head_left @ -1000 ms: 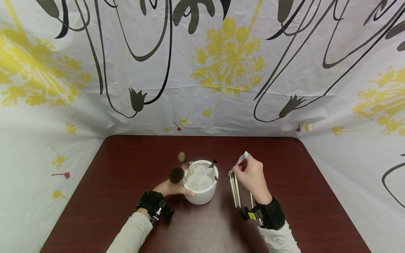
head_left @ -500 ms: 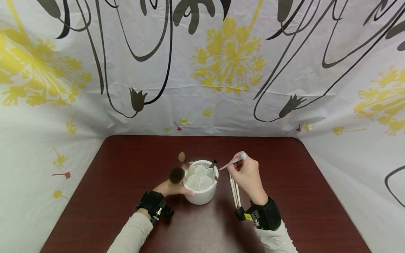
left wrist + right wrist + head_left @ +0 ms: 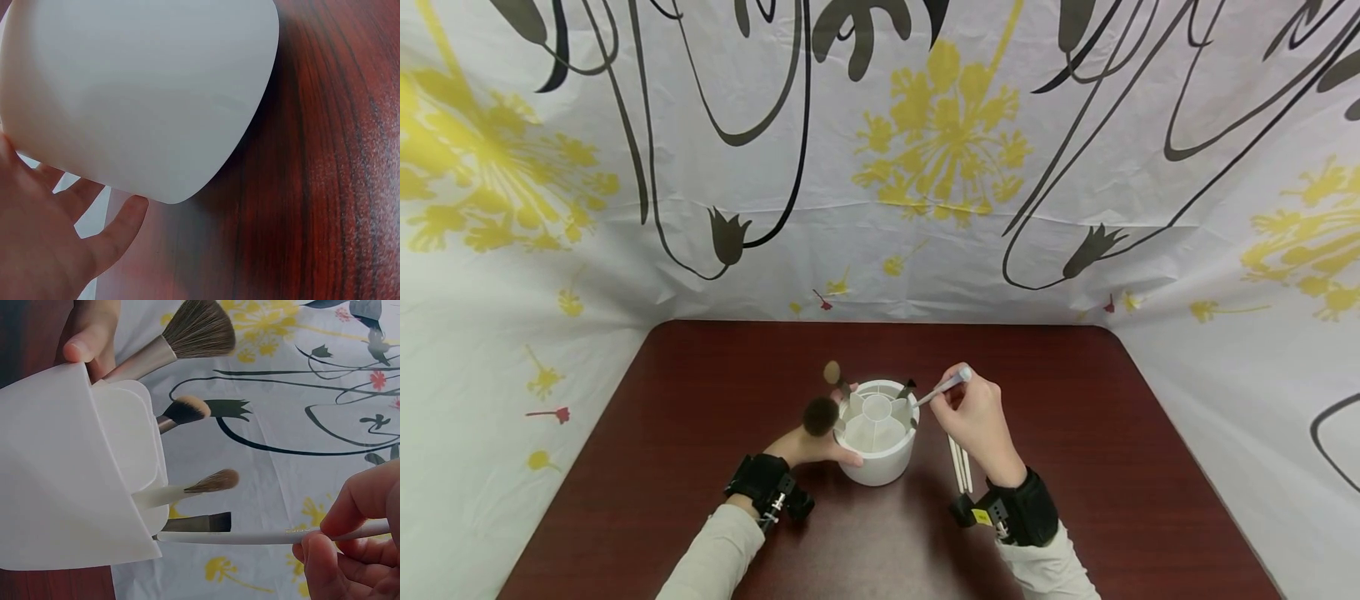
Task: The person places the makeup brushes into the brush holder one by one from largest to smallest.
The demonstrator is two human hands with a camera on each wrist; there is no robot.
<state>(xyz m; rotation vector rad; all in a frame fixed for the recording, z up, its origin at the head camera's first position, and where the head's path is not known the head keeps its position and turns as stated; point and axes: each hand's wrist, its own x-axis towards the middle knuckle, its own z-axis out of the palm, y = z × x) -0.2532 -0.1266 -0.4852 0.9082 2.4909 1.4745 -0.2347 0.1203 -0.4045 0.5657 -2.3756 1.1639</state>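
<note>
My left hand (image 3: pixel 808 447) grips the side of a round white brush holder (image 3: pixel 880 465), thumb at the front and fingers reaching behind. The holder stands upright and has divided compartments round a central ring. Between thumb and fingers my right hand (image 3: pixel 976 414) pinches a white-handled makeup brush (image 3: pixel 262 538); its thin handle end is at the holder's right rim, and its head is hidden in the right wrist view. Several brushes stand in the holder, among them a large fluffy brush (image 3: pixel 203 331), an angled brush (image 3: pixel 187 409) and a flat dark brush (image 3: pixel 209 523).
Slim light-handled brushes (image 3: pixel 961 468) lie on the dark red wooden table (image 3: pixel 737 358) just below my right hand, partly covered by it. A white patterned cloth (image 3: pixel 880 275) hangs behind the table.
My right hand has moved left from beside the brushes on the table to the holder's rim, with the brush turned so its handle end points at the holder. The left hand keeps still.
</note>
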